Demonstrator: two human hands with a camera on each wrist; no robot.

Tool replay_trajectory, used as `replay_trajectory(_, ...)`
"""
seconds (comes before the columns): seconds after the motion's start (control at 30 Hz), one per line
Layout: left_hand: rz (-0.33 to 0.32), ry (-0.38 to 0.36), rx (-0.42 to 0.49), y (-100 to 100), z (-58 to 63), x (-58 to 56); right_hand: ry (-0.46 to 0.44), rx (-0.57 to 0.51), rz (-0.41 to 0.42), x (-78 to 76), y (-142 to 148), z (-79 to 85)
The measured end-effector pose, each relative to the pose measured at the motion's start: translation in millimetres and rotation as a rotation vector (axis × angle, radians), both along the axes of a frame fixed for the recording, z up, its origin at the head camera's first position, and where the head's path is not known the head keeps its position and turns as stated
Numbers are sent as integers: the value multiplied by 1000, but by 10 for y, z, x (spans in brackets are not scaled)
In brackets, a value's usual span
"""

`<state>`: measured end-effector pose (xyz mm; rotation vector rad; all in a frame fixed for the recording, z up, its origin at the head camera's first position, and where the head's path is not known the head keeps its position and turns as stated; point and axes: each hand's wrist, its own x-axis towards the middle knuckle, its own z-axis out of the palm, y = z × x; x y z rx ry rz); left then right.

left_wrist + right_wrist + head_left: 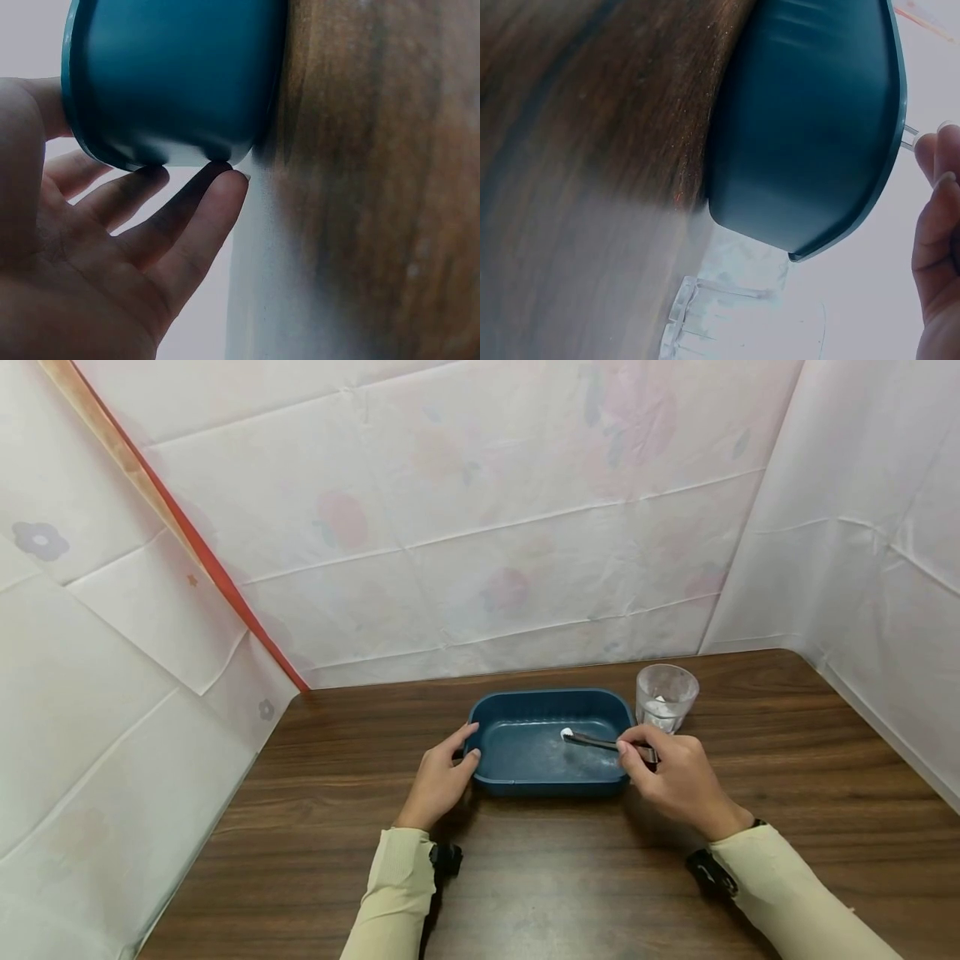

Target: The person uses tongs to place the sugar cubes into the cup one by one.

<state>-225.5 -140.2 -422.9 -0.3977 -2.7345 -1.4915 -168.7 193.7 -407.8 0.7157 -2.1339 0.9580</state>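
A dark blue rectangular tray [551,787] stands on the wooden table, with a faint whitish patch on its floor. My left hand [441,781] holds the tray's left end; in the left wrist view, fingertips [225,184] touch the outer wall [180,75]. Over the tray's right side, my right hand [675,775] pinches dark metal tweezers [603,743] between thumb and fingers. At their tip is a small white lump [567,734], above or on the tray floor; I cannot tell which. The right wrist view shows two thin prongs [909,138] beyond the tray wall.
A clear glass [667,695] with white pieces inside stands just beyond the tray's right end, close to my right hand. The wooden tabletop [540,893] meets pale patterned sheets [480,527] at the back and sides. Dark straps with devices sit on both wrists.
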Motion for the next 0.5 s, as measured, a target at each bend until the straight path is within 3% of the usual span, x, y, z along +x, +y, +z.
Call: replay_trajectory(0.5,-1,-2,-6,-2,4,22,28,-16,-28,-32,35,-22)
